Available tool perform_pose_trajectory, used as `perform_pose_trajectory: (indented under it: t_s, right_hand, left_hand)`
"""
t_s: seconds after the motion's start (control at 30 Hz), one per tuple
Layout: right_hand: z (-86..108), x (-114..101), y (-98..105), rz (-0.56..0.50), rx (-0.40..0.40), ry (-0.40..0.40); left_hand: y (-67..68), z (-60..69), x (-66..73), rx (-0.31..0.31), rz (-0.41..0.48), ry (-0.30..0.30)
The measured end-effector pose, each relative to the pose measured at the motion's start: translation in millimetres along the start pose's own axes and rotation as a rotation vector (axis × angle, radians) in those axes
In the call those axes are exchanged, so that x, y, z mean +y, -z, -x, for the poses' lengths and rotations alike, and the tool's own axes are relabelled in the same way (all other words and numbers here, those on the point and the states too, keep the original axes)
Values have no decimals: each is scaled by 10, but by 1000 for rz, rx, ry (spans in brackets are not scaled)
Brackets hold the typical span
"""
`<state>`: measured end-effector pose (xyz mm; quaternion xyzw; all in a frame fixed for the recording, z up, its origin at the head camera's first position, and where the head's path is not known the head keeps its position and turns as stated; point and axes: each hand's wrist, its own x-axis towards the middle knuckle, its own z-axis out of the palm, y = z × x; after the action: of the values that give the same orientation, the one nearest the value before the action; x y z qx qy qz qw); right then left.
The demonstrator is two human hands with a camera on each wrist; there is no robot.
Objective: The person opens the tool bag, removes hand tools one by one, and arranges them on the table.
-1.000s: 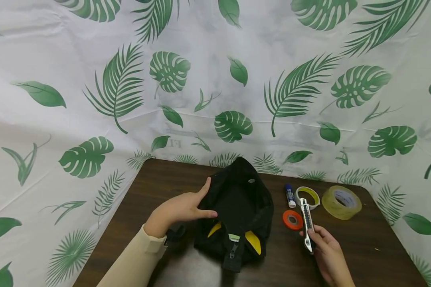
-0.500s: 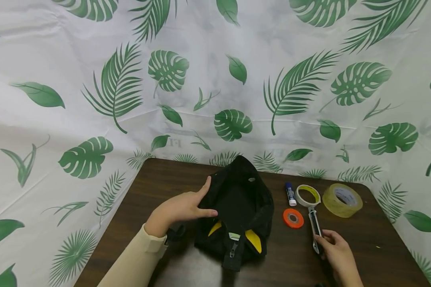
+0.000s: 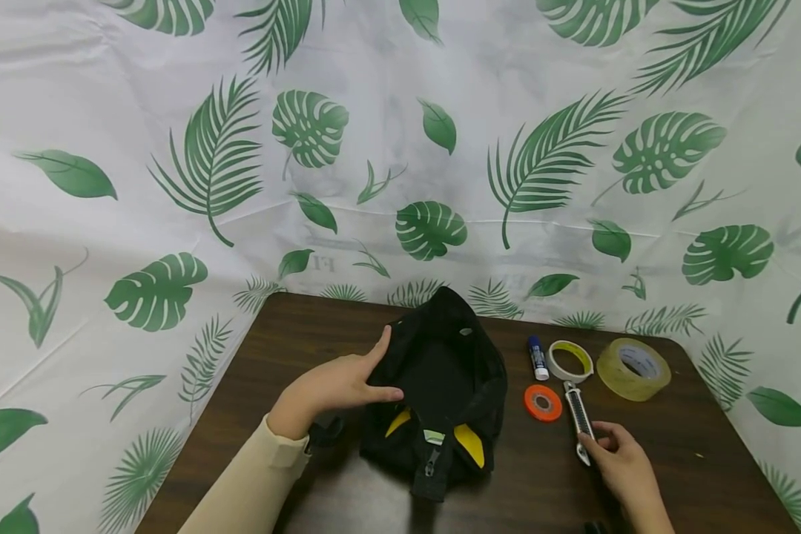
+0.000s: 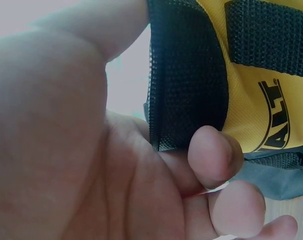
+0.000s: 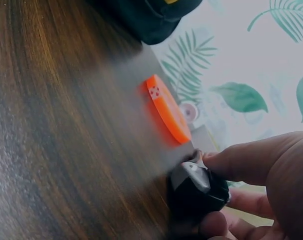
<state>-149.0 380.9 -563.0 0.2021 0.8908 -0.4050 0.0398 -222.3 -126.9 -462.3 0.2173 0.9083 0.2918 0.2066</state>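
A black and yellow tool bag (image 3: 455, 315) stands on the table with its mouth open. My left hand (image 3: 337, 387) grips the bag's left rim, with the dark webbing edge (image 4: 189, 75) between thumb and curled fingers in the left wrist view. My right hand (image 3: 622, 466) pinches a silver and black utility knife (image 3: 578, 412) near its lower end, at the table's right side. In the right wrist view, thumb and fingers hold the knife's end (image 5: 195, 184) low at the table. An orange tape roll (image 3: 543, 403) lies just left of the knife.
Behind the knife are a glue stick (image 3: 538, 357), a white-and-yellow tape roll (image 3: 570, 361) and a large clear packing tape roll (image 3: 634, 369). A leaf-patterned sheet (image 3: 347, 200) hangs behind the dark wooden table (image 3: 294, 326).
My right hand has brought the utility knife down and toward me, away from over the white-and-yellow tape roll, then slightly left. The left hand and bag have stayed in place.
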Motion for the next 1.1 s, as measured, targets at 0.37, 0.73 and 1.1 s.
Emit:
perform_pose_trajectory:
  t_s: [0.37,0.73,1.1]
  right_hand:
    - [25,-2,4,4,12,6]
    - [75,-82,66,27,80,30]
    - [600,-1234,89,30,108,517]
  left_hand:
    - [1,-13,8,3,-1,5]
    - [19,6,3,4,14,-2]
    - [15,-9,-35,-15,38,6]
